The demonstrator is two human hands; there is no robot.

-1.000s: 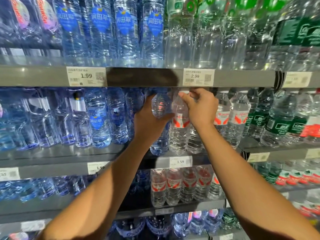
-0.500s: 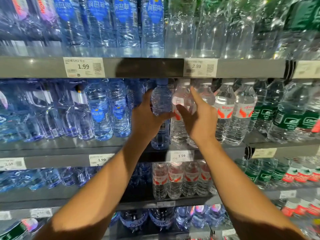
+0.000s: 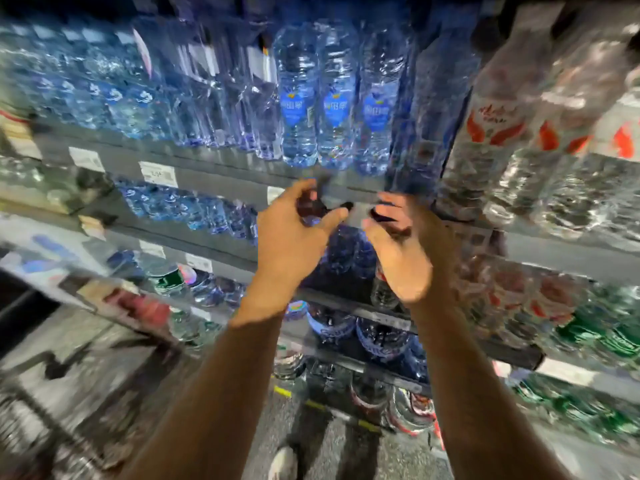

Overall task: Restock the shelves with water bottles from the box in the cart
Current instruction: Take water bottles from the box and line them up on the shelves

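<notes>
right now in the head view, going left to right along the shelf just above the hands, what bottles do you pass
blurred blue multipacks → three blue-label bottles → dark blue bottle → clear red-label bottles. Below them, the left hand lies left of the right hand.

Tiered grey metal shelves (image 3: 221, 168) with white price tags (image 3: 157, 173) on their front edges run tilted across the blurred view. On the upper shelf stand blue-tinted clear plastic water bottles with blue labels (image 3: 334, 98), and just to their right clear plastic water bottles with red-and-white labels (image 3: 485, 140). The lower shelves carry more blue bottles (image 3: 194, 209), red-labelled bottles (image 3: 512, 292) and green-labelled bottles (image 3: 609, 337), and a speckled grey floor (image 3: 86, 382) lies below.
</notes>
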